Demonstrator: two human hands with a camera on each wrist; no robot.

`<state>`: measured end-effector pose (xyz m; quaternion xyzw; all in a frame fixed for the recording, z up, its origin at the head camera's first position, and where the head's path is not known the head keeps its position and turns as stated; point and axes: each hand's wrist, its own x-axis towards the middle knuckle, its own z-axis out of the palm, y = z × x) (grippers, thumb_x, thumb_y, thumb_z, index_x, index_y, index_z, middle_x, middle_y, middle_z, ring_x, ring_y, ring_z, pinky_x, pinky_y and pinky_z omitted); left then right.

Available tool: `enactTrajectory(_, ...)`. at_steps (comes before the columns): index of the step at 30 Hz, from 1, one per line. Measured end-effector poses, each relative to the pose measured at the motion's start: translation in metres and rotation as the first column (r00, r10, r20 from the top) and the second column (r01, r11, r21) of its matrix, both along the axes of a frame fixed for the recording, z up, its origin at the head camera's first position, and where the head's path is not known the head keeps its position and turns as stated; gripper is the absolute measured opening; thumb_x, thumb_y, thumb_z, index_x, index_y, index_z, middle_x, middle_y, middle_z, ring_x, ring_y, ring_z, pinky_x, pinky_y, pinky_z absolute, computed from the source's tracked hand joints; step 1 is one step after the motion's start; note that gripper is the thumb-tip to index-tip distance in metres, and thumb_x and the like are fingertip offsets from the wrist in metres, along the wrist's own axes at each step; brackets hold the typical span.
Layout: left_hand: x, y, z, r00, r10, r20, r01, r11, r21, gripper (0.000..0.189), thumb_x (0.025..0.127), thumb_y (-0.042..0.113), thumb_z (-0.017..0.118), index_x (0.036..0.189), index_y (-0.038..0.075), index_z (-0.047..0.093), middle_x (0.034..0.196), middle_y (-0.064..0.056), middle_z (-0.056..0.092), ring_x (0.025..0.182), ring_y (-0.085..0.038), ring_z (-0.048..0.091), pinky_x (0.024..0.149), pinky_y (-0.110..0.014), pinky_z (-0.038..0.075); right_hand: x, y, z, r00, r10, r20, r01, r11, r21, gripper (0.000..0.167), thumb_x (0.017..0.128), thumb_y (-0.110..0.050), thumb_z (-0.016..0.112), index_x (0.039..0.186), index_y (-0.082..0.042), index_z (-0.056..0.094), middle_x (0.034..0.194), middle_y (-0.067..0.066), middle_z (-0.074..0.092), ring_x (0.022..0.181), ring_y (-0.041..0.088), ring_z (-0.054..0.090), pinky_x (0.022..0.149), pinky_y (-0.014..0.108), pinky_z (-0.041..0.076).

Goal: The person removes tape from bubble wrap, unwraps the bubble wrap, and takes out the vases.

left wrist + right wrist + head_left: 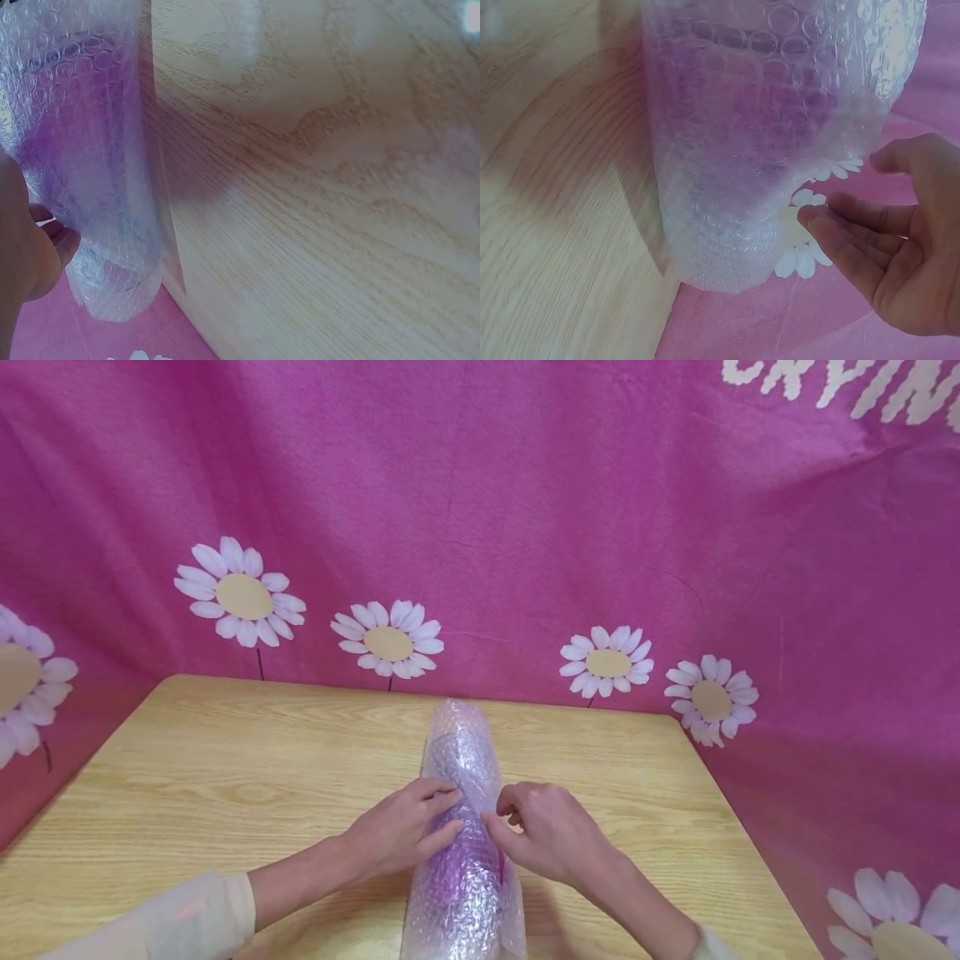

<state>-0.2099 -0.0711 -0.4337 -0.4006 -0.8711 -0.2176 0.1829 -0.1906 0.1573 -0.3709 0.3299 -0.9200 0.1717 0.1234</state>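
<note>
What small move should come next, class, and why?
Probably the right hand should press the wrap smooth along its slanted edge: that edge crosses the wrap, the left hand is over one side, and the right hand is at the other, seemingly holding nothing.

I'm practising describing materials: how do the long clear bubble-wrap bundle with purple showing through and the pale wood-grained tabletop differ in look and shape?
The bubble-wrap bundle is see-through and bubbly; the wood-grained tabletop is opaque, with streaky grain. The bundle is long, narrow and rounded, whereas the tabletop is broad and flat. Purple shows within the bundle, but the tabletop is yellowish tan. Both lie before the magenta daisy-printed backdrop.
</note>
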Motion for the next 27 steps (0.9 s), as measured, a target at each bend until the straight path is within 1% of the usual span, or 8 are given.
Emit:
enactTrajectory(6, 0.0, 0.001, 0.001, 1.0, 0.0, 0.02, 0.0, 1.0, 0.004, 0.041, 0.096, 0.027, 0.064, 0.122, -0.006, 0.068, 0.12, -0.018, 0.066, 0.112, -0.028, 0.063, 0.096, -0.039, 0.054, -0.009, -0.004, 0.0, 0.999, -0.019, -0.036, 0.019, 1.0, -0.002, 0.01, 0.088, -0.019, 0.069, 0.082, -0.011, 0.069, 0.072, -0.003, 0.066, 0.065, 0.011, 0.064, 0.057, 0.023, 0.054)
enactTrajectory(9, 0.0, 0.002, 0.001, 1.0, 0.002, 0.029, -0.002, 1.0, 0.003, 0.042, 0.096, 0.027, 0.064, 0.123, -0.005, 0.067, 0.121, -0.018, 0.065, 0.113, -0.029, 0.063, 0.097, -0.039, 0.053, -0.013, -0.006, 0.0, 0.999, -0.04, -0.033, 0.04, 0.999, 0.003, 0.008, 0.087, -0.019, 0.071, 0.085, -0.011, 0.069, 0.075, -0.002, 0.066, 0.067, 0.011, 0.063, 0.057, 0.024, 0.053)
enactTrajectory(14, 0.0, 0.002, 0.0, 1.0, -0.001, 0.019, 0.001, 1.0, -0.002, 0.043, 0.096, 0.028, 0.065, 0.123, -0.005, 0.067, 0.12, -0.019, 0.065, 0.113, -0.029, 0.063, 0.097, -0.039, 0.053, -0.02, -0.009, -0.001, 0.998, -0.066, -0.002, 0.066, 0.997, 0.033, 0.015, 0.088, -0.021, 0.073, 0.095, -0.009, 0.07, 0.083, 0.001, 0.067, 0.073, 0.014, 0.065, 0.061, 0.027, 0.055)
enactTrajectory(18, 0.0, 0.002, 0.0, 1.0, 0.004, 0.019, -0.004, 1.0, -0.013, 0.043, 0.096, 0.028, 0.065, 0.123, -0.005, 0.067, 0.121, -0.019, 0.065, 0.113, -0.029, 0.062, 0.097, -0.039, 0.053, -0.028, -0.012, -0.003, 0.996, -0.085, 0.024, 0.085, 0.996, 0.029, 0.021, 0.089, -0.022, 0.073, 0.102, -0.006, 0.07, 0.088, 0.004, 0.068, 0.077, 0.017, 0.066, 0.063, 0.03, 0.056)
enactTrajectory(22, 0.0, 0.002, 0.001, 1.0, 0.01, 0.023, -0.01, 1.0, -0.019, 0.043, 0.096, 0.028, 0.064, 0.124, -0.005, 0.067, 0.121, -0.019, 0.065, 0.113, -0.029, 0.062, 0.098, -0.038, 0.052, -0.036, -0.016, -0.004, 0.994, -0.1, 0.049, 0.1, 0.995, 0.012, 0.024, 0.089, -0.023, 0.073, 0.104, -0.004, 0.069, 0.091, 0.007, 0.069, 0.08, 0.02, 0.067, 0.065, 0.032, 0.057)
enactTrajectory(27, 0.0, 0.002, 0.001, 1.0, 0.009, 0.009, -0.008, 1.0, -0.017, 0.043, 0.096, 0.028, 0.064, 0.122, -0.006, 0.067, 0.121, -0.019, 0.065, 0.113, -0.029, 0.063, 0.098, -0.038, 0.052, -0.044, -0.022, -0.004, 0.99, -0.122, 0.069, 0.121, 0.992, 0.021, 0.029, 0.091, -0.027, 0.072, 0.106, -0.002, 0.069, 0.094, 0.01, 0.071, 0.082, 0.022, 0.068, 0.066, 0.034, 0.058)
